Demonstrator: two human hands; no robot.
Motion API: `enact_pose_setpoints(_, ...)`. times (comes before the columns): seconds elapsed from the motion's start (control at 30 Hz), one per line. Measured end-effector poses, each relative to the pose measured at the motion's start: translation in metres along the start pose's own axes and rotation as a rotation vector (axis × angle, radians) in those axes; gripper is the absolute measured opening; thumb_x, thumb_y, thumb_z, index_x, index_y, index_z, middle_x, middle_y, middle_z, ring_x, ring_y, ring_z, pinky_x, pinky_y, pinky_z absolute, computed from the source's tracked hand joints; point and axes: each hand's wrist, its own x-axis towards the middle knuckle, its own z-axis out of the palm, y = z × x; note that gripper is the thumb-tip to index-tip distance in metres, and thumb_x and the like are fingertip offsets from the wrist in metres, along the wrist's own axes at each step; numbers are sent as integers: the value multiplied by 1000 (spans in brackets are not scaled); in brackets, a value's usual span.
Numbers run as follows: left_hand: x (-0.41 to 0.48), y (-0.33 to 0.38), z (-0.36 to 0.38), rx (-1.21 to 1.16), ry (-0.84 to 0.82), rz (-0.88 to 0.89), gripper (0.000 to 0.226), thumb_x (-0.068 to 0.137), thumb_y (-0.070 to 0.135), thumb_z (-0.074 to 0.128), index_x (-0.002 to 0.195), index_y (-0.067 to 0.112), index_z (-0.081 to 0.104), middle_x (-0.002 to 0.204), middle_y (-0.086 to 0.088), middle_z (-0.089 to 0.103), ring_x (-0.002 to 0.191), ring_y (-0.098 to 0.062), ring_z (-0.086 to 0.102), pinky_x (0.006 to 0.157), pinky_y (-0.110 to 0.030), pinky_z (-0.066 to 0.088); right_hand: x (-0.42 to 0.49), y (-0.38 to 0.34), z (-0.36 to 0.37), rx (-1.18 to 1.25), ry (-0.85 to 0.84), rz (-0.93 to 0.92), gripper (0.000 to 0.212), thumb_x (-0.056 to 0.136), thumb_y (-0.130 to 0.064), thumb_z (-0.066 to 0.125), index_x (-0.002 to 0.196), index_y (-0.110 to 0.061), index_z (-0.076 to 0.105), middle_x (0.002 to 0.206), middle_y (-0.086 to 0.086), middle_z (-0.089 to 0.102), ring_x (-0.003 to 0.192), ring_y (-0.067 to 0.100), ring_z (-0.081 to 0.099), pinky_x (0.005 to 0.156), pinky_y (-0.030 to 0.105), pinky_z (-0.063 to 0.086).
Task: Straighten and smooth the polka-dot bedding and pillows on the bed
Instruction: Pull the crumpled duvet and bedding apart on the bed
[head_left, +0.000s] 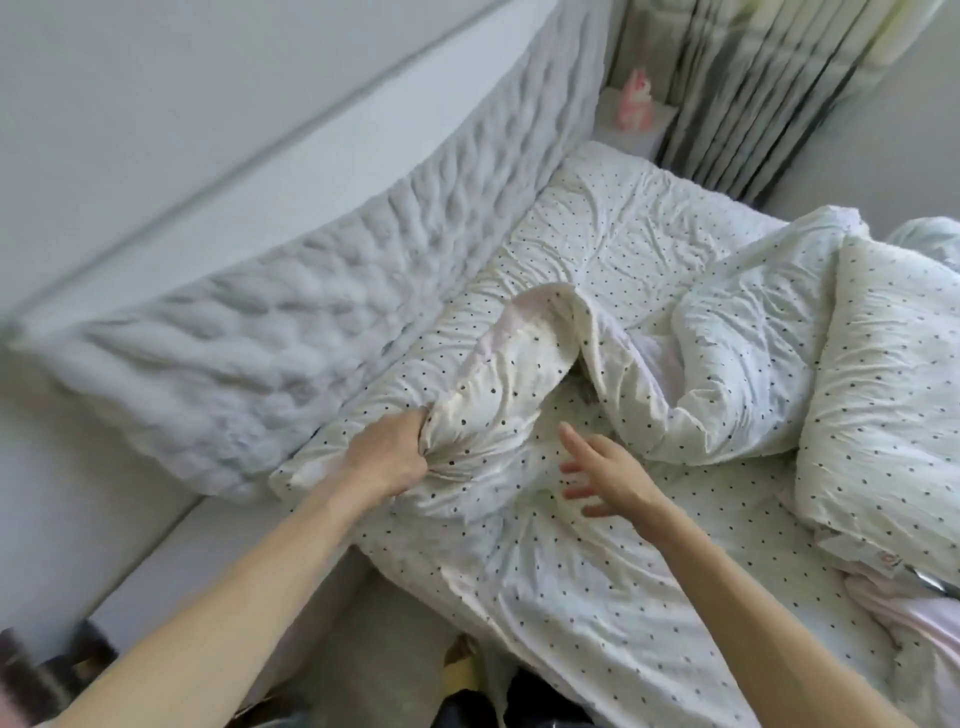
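The dotted bedding (519, 364) looks soft, light and floppy. It will likely slump wherever it isn't held, so an edge or corner is a better hold than a bunched middle. At about eight o'clock of the heap, beside the headboard (311, 291), the left hand (387, 452) has its grip clenched on a wad of that cloth. At five o'clock the right hand (608, 475) hovers, grip apart, fingers spread. A rumpled quilt (737, 332) lies toward three o'clock.
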Motion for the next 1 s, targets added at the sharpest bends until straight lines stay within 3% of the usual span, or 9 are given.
enact_pose_setpoints(0.2,-15,-27,-3,-69,-49,-131,69,73,12,57,141,23,49,132,-9,61,120,-31,58,92,-33,48,54,-51,10,215,-105,53,101,54,-100,58,132,-37,56,126,-2,62,98,23,73,71,48,64)
enact_pose_setpoints(0.23,-19,-30,-4,-107,-43,-153,65,75,16,58,139,27,52,131,-8,62,120,-30,57,87,-32,46,66,-60,16,269,-99,63,103,49,-101,59,130,-37,61,125,0,63,97,25,73,69,48,64)
enact_pose_setpoints(0.33,-28,-53,-19,-206,-9,-225,19,69,26,54,86,33,57,91,3,66,88,-25,61,61,-28,39,102,-80,31,477,24,130,97,49,-96,67,120,-31,67,114,9,66,92,33,73,64,51,64)
enact_pose_setpoints(0.47,-35,-91,-38,-257,12,-303,12,76,19,56,80,30,56,87,4,66,84,-23,63,62,-30,42,130,-86,52,638,103,236,56,65,-63,86,96,-21,65,103,11,61,85,33,71,66,52,64)
enact_pose_setpoints(0.6,-14,-124,-42,-361,6,-326,15,74,16,55,74,31,56,85,5,66,80,-20,61,60,-29,41,147,-92,71,462,227,168,38,85,-28,72,112,-3,61,103,10,64,80,24,64,69,39,58)
enact_pose_setpoints(0.7,-15,-180,-48,-467,-34,-383,20,59,15,53,73,26,62,74,5,66,73,-19,61,57,-28,40,155,-141,95,271,374,-72,53,83,-26,65,130,-5,54,105,4,62,90,24,61,77,38,52)
enact_pose_setpoints(0.83,4,-276,-66,-482,-22,-493,17,55,17,57,71,19,63,65,5,64,67,-21,62,57,-30,42,177,-220,159,99,349,-303,24,65,-27,61,88,-23,55,84,-3,62,73,15,59,55,28,42)
enact_pose_setpoints(0.9,29,-301,-50,-443,-1,-499,29,60,15,56,86,21,69,81,0,72,82,-26,69,66,-34,53,206,-228,187,-31,285,-310,22,73,-27,61,92,-18,54,85,-2,60,79,21,59,61,34,45)
enact_pose_setpoints(1.0,81,-322,19,-223,57,-496,53,77,17,59,129,26,57,115,-8,69,106,-34,65,82,-41,55,290,-201,224,-125,89,-174,39,91,-25,60,129,-18,50,115,-4,60,117,28,56,92,45,48)
